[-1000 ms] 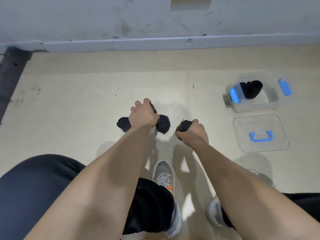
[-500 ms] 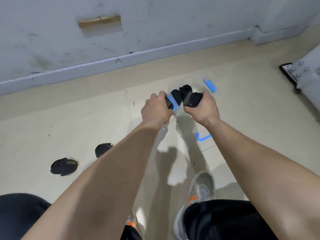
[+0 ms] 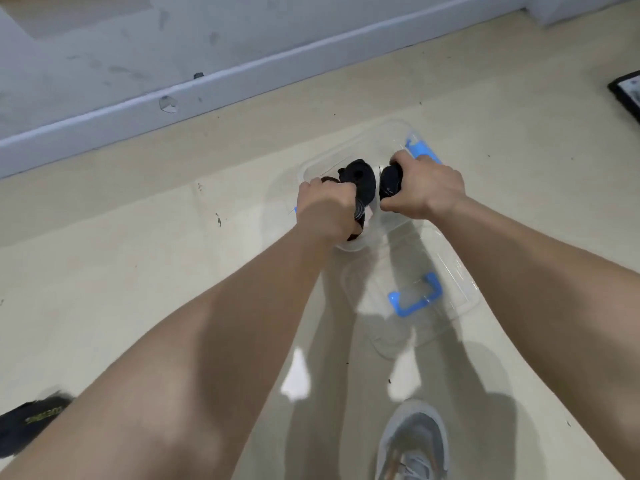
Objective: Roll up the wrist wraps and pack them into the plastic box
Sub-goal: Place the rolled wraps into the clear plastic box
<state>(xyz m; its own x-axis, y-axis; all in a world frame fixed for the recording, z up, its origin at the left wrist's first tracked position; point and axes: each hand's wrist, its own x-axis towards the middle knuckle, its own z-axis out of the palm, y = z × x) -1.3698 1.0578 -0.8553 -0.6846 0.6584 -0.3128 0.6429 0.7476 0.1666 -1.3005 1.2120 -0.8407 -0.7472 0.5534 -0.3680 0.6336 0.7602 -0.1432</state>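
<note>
Shoe: nearest to us we saw a grey trainer (image 3: 412, 445) on the floor (image 3: 138, 254), at the bottom edge of the head view.
Loose wrap: a rolled black wrist wrap (image 3: 31, 424) with yellow lettering lay on the floor at the lower left, well apart from the box and partly hidden behind our left forearm.
Lid: the clear lid (image 3: 450, 275) lay flat on the floor just on our side of the box, with its blue handle (image 3: 415, 299) facing up.
Left hand: our left hand (image 3: 325, 213) was curled round a dark wrap roll (image 3: 358, 212) at the near left corner of the box. Only the ends of that roll showed past the fingers.
Right hand: our right hand (image 3: 422, 188) gripped a second black roll (image 3: 390, 180), held over the right side of the box, knuckles up.
Contact: we could not tell whether either held roll touched the bottom of the box.
Plastic box: the clear plastic box (image 3: 349, 148) stood open on the floor under both hands.
Packed wrap: a third black roll (image 3: 360, 178) sat inside the box between the two held rolls, close against both.
Latch: a blue latch (image 3: 420, 150) showed at the right end of the box, just beyond our right hand.
Background: a pale baseboard (image 3: 242, 81) ran along a scuffed wall (image 3: 104, 46) behind the box.
Right edge: a dark flat object (image 3: 627, 95) lay there, too cropped for us to identify.
</note>
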